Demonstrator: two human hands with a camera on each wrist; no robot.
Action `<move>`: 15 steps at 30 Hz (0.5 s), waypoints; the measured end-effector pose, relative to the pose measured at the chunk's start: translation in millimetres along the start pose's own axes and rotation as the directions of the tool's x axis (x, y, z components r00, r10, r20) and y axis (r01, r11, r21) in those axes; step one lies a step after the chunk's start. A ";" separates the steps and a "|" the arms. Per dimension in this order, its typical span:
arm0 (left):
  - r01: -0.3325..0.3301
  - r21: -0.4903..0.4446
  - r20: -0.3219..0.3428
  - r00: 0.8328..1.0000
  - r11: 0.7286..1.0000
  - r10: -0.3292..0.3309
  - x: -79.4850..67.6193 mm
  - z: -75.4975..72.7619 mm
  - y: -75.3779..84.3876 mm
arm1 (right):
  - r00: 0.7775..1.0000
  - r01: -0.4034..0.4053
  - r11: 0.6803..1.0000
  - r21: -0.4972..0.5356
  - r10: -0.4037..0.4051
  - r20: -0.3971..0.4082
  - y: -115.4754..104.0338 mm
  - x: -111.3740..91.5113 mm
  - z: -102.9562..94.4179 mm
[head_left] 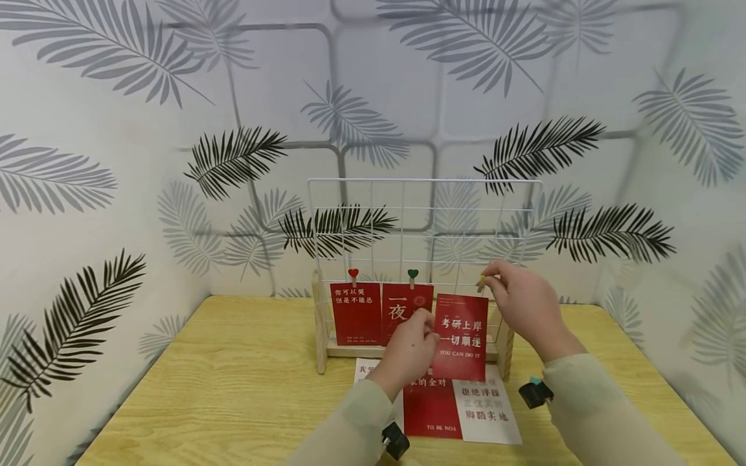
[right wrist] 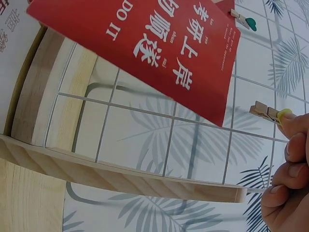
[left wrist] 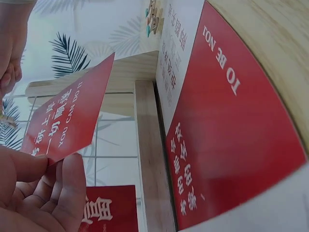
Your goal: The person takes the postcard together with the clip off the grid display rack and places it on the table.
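Note:
My left hand point(head_left: 410, 346) pinches a red card point(head_left: 460, 336) with white lettering by its left edge, in front of the wire grid rack point(head_left: 373, 208). In the left wrist view, the thumb and fingers point(left wrist: 70, 181) grip the card's corner. My right hand point(head_left: 524, 310) pinches a small wooden clothespin point(right wrist: 264, 111) with a yellow end, at the rack just right of the card's top corner. A gap shows between clothespin and card in the right wrist view. Two more red cards hang on the rack, one point(head_left: 357, 317) under a red heart clothespin point(head_left: 353, 274), another point(head_left: 402, 301) under a green one point(head_left: 413, 275).
The rack stands on a wooden base point(head_left: 350, 351) on the wood-grain table point(head_left: 233, 375). Before it lie a red card point(head_left: 431, 411) and white cards point(head_left: 489, 414). Several small clothespins point(left wrist: 153, 19) lie to the right. Leaf-patterned wall point(head_left: 373, 97) stands behind.

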State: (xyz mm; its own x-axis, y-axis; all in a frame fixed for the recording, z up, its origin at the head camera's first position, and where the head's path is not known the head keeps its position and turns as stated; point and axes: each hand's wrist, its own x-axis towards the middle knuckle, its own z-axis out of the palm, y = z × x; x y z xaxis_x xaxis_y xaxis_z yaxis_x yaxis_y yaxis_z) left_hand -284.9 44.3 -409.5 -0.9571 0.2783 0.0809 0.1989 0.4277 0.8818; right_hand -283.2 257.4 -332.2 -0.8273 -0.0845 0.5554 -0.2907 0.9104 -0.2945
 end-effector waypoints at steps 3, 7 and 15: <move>-0.006 0.005 0.009 1.000 1.000 0.006 -3.7 -4.7 -2.6 | 1.000 -0.003 1.000 0.021 0.003 -0.010 1.6 -3.2 -1.8; -0.018 0.013 0.017 1.000 1.000 0.018 -8.4 -10.2 -6.2 | 0.999 0.010 0.999 0.041 -0.008 -0.034 3.2 -8.2 -2.5; -0.025 0.009 0.047 0.999 1.000 0.024 -19.7 -25.6 -7.1 | 0.999 -0.023 0.994 0.109 0.026 -0.022 5.7 -21.1 -5.3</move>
State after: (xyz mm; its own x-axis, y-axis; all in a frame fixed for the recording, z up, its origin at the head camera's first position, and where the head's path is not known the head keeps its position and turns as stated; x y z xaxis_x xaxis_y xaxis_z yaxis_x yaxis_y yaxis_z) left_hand -272.8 13.8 -405.5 -0.9411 0.3283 0.0805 0.2244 0.4287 0.8751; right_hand -264.8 266.6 -341.4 -0.8239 -0.0523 0.5644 -0.3219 0.8627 -0.3900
